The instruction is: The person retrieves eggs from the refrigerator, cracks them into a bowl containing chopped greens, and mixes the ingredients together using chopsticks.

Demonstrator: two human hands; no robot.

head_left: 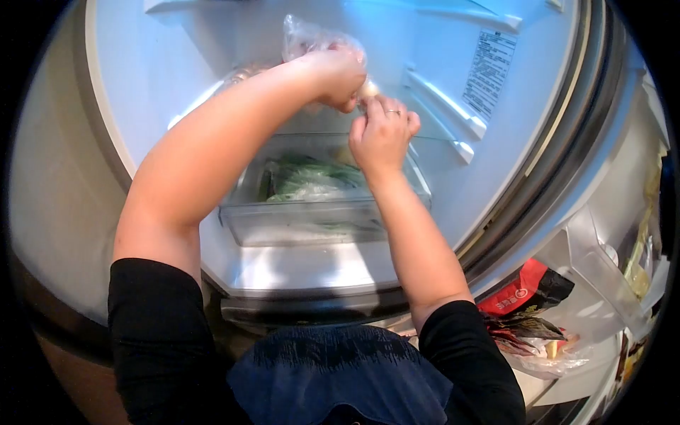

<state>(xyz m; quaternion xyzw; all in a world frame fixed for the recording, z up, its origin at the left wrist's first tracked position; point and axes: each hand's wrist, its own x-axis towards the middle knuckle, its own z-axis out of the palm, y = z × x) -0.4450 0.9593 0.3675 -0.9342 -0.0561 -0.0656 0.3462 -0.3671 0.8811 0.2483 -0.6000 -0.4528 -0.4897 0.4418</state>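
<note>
Inside the open fridge, my left hand (343, 74) is closed around a clear plastic bag (303, 34), whose crumpled end sticks up behind the knuckles. A small pale, roundish thing (369, 90) shows between my two hands; whether it lies inside the bag, I cannot tell. My right hand (384, 134), with a ring on one finger, has its fingers curled against the lower end of that pale thing and the plastic. The fingertips of both hands are partly hidden. Another wrapped item (244, 73) sits on the glass shelf, mostly behind my left forearm.
Below the shelf is a clear drawer (304, 225) with bagged green vegetables (315, 177). Shelf rails (443, 103) run along the right wall. The open door at right carries bins (602, 262) and a red and black packet (524, 290).
</note>
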